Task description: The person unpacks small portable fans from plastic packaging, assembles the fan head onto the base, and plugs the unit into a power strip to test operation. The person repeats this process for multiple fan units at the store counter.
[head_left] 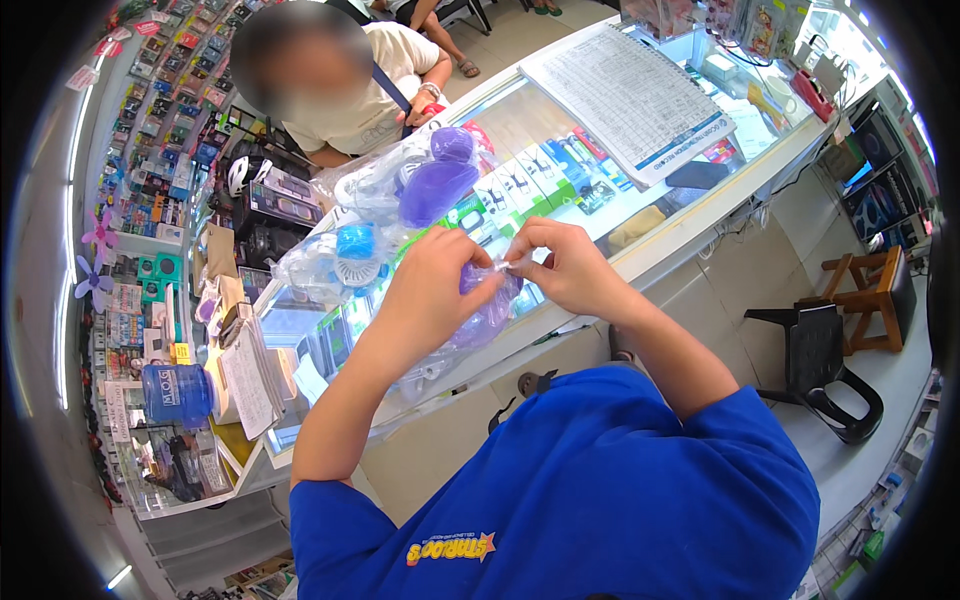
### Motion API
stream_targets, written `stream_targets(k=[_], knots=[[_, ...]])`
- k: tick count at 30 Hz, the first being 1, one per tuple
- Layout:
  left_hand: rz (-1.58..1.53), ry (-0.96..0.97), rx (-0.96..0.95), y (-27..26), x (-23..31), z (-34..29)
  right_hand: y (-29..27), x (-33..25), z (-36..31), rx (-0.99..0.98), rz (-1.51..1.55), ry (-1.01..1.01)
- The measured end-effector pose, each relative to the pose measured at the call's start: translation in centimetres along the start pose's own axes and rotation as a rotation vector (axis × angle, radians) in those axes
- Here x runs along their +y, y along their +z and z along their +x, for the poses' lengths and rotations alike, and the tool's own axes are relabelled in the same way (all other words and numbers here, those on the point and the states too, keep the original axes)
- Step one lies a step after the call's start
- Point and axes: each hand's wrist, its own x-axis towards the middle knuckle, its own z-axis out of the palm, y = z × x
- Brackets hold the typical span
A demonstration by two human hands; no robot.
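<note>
At the centre of the frame the left hand and right hand pinch a clear plastic bag tinted purple by what is inside. Above it lies a purple fan in clear wrap, and to its left a white fan with a blue hub. The sleeves at the bottom are bright blue, the shirt bearing a yellow and orange print. The stool at the right is black, the chair beside it wooden brown. A white ledger ruled with fine lines sits at the upper right. The jar at the left is blue
</note>
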Motion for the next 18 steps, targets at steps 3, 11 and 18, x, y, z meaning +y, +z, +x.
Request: stream_targets(k=[3,11,18], knots=[[0.042,0.154,0.022,-0.5,0.4,-1.0,0.3,0.6,-0.5,0.117,-0.023,0.091],[-0.491,-0.132,0.375,-1.2,-0.2,-3.0,-0.1,-2.9,-0.8,0.336,0.018,-0.058],[-0.432,-0.111,0.447,-0.2,-1.1,-3.1,-0.1,-3.8,-0.6,0.054,-0.271,-0.422]])
